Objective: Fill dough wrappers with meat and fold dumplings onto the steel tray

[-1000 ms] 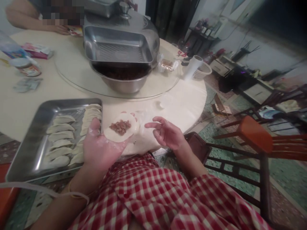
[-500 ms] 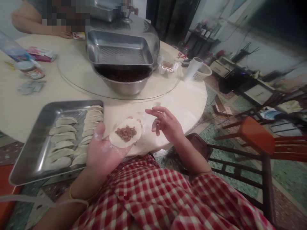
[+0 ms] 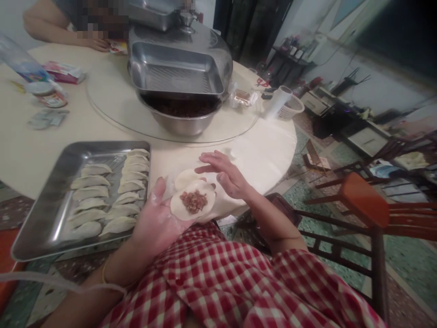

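On the palm of my left hand (image 3: 160, 223) lies a round dumpling wrapper (image 3: 177, 209) with a mound of meat filling (image 3: 194, 202) in its middle. The wrapper is flat and unfolded. Flour whitens my thumb and palm. My right hand (image 3: 223, 173) hovers just beyond the wrapper, fingers stretched and holding nothing. Behind the filled wrapper, another pale round wrapper (image 3: 184, 177) shows on the table, partly covered. To the left, a metal tray (image 3: 44, 223) bears two rows of folded dumplings (image 3: 91, 192).
A metal bowl of dark filling (image 3: 187, 125) sits on the glass turntable (image 3: 116, 120), partly beneath another metal tray (image 3: 177, 82). A jar (image 3: 48, 94) and plastic bottle (image 3: 23, 64) stand left. Across the table is another person's arm (image 3: 51, 34). Chairs (image 3: 365, 200) are at right.
My left hand has shifted right with the filled wrapper, uncovering more dumplings in the tray. My right hand has moved left, nearer the wrapper, its fingers straighter. The view has shifted slightly.
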Demonstrator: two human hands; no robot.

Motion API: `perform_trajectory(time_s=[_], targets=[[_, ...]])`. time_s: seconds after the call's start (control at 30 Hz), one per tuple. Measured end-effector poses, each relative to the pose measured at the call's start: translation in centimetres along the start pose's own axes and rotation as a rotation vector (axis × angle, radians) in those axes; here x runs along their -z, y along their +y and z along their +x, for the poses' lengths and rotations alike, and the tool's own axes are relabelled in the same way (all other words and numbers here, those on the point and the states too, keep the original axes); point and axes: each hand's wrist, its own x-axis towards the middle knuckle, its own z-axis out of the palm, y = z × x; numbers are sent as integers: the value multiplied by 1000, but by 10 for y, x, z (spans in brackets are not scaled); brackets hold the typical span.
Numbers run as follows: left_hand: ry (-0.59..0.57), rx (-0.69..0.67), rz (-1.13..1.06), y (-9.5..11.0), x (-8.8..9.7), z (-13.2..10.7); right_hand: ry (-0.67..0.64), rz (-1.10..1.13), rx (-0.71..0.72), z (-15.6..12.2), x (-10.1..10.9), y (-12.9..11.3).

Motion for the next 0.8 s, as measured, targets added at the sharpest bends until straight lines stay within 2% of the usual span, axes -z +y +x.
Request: perform_trajectory(time_s=[0.1,0.17,0.27,0.37,0.47,0.67,0.8], targets=[[-1,-24,4,-1,3,1,36,12,46,1,-3,-1],[-2,-8,12,-2,3,1,7,14,96,2,-6,0],[45,9,30,-2,-1,0,16,15,44,3,-7,4],[135,-70,43,2,-10,-2,192,-32,-35,0,-5,6],[184,-167,51,10,-19,-3,349,-159,40,-10,-8,0],[153,-177,-4,15,-30,-2,484,-388,216,-26,-33,-20],[279,-289,7,10,-34,2,567,-482,190,-28,-54,-28]])
